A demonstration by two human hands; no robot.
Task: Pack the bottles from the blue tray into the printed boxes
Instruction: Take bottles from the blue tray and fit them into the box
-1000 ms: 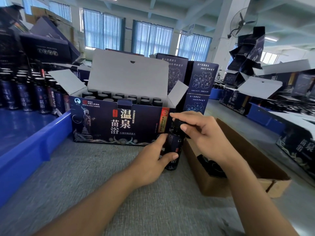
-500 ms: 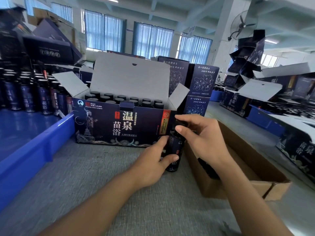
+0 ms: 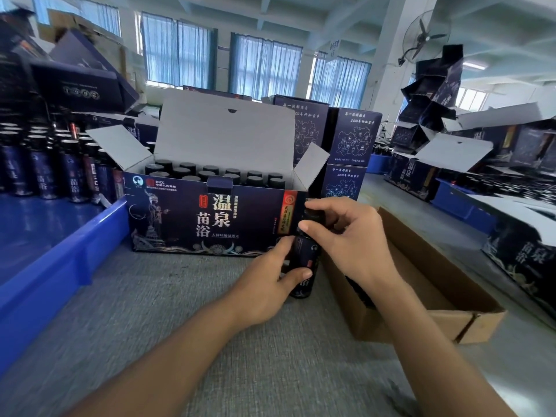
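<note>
A dark printed box (image 3: 210,221) stands open on the grey table, its white lid raised, with rows of black-capped bottles (image 3: 210,174) inside. Just off the box's right front corner a dark bottle (image 3: 307,257) stands upright on the table. My left hand (image 3: 267,284) grips its lower body from the left. My right hand (image 3: 349,236) curls round its black cap and neck from the right. The blue tray (image 3: 63,260) at the left holds several more dark bottles (image 3: 45,173) along its back.
A shallow brown cardboard box (image 3: 445,284) lies right of the bottle with dark items inside. Stacked printed boxes (image 3: 352,145) stand behind the open one. More open boxes and blue trays crowd the right side. Grey table surface (image 3: 180,326) stretches toward me.
The view has drifted slightly. Both hands stay on the bottle; my right hand has settled a little lower round its cap.
</note>
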